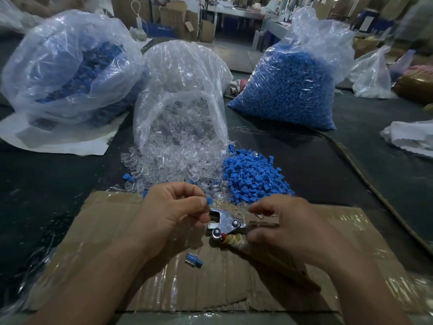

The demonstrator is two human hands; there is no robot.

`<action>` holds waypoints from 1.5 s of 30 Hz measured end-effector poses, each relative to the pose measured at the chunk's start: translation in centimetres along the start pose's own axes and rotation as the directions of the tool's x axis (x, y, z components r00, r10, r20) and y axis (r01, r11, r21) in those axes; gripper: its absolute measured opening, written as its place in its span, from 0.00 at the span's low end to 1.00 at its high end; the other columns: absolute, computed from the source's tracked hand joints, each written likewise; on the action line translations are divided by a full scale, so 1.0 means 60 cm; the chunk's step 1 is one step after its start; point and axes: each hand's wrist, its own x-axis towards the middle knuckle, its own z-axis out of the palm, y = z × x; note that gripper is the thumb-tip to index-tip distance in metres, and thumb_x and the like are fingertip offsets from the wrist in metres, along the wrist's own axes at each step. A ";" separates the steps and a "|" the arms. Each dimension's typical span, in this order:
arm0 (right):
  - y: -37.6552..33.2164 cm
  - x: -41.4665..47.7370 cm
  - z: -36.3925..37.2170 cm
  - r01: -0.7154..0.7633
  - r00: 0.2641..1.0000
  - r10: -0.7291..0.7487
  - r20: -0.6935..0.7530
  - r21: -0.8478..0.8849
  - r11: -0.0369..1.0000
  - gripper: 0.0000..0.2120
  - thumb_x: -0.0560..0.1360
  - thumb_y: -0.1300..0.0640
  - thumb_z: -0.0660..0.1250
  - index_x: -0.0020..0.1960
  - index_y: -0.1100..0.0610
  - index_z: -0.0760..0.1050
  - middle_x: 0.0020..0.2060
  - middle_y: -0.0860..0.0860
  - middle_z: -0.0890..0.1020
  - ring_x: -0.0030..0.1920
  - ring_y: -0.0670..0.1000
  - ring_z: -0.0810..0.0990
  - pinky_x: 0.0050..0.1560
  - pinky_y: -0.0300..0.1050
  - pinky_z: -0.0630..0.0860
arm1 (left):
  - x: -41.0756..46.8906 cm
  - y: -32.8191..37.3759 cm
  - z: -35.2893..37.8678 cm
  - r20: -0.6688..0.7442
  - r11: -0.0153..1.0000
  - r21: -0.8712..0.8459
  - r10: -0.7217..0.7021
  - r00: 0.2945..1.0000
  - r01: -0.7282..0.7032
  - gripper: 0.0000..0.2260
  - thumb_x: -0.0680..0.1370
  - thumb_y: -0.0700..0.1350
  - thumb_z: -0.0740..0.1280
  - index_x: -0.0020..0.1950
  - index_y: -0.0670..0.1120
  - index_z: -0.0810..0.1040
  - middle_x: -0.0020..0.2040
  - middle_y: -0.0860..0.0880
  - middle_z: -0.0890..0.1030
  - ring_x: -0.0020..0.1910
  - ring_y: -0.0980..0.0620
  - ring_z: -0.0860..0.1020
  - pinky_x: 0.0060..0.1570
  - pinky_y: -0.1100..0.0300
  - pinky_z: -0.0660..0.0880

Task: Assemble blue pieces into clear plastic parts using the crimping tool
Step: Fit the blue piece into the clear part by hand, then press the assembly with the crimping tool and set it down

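My left hand [173,207] pinches a small blue piece [209,201] between thumb and forefinger, just above the metal jaws of the crimping tool [225,225]. My right hand [288,227] is curled round the tool's handles, and its fingertips pinch a clear plastic part [259,215]. The tool lies over a taped cardboard sheet [112,233]. One joined blue-and-clear piece [194,259] lies on the cardboard below my left hand. A heap of loose blue pieces [254,178] and a spill of clear parts [173,160] lie just beyond my hands.
An open bag of clear parts [182,73] stands at centre. A full bag of blue pieces [295,85] stands to the right and another bag [70,66] to the left. A cord [365,177] runs along the dark table [46,184] at right.
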 end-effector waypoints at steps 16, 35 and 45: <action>0.006 -0.016 0.028 0.031 0.999 -0.021 0.046 -0.233 0.972 0.23 0.65 0.42 0.68 0.59 0.46 0.70 0.48 0.43 0.68 0.48 0.44 0.66 0.48 0.40 0.69 | -0.002 0.001 0.007 -0.007 0.998 -0.060 0.018 1.000 -0.018 0.03 0.63 0.35 0.69 0.32 0.41 0.81 0.32 0.38 0.81 0.29 0.48 0.80 0.27 0.62 0.77; -0.008 -0.004 0.053 0.091 0.970 -0.111 -0.215 -0.102 0.991 0.12 0.72 0.49 0.64 0.52 0.45 0.62 0.45 0.43 0.69 0.42 0.40 0.66 0.38 0.28 0.61 | -0.001 -0.008 0.012 -0.074 0.981 0.002 0.196 0.978 -0.196 0.04 0.64 0.38 0.67 0.38 0.39 0.77 0.32 0.42 0.81 0.29 0.51 0.80 0.29 0.65 0.77; -0.011 -0.003 0.052 0.080 0.974 -0.090 -0.209 -0.060 0.995 0.13 0.72 0.50 0.64 0.51 0.44 0.61 0.45 0.42 0.68 0.44 0.40 0.66 0.40 0.29 0.61 | -0.009 -0.002 0.020 -0.081 0.972 0.047 0.232 0.969 -0.229 0.07 0.64 0.40 0.67 0.39 0.39 0.77 0.33 0.42 0.82 0.30 0.50 0.81 0.30 0.65 0.77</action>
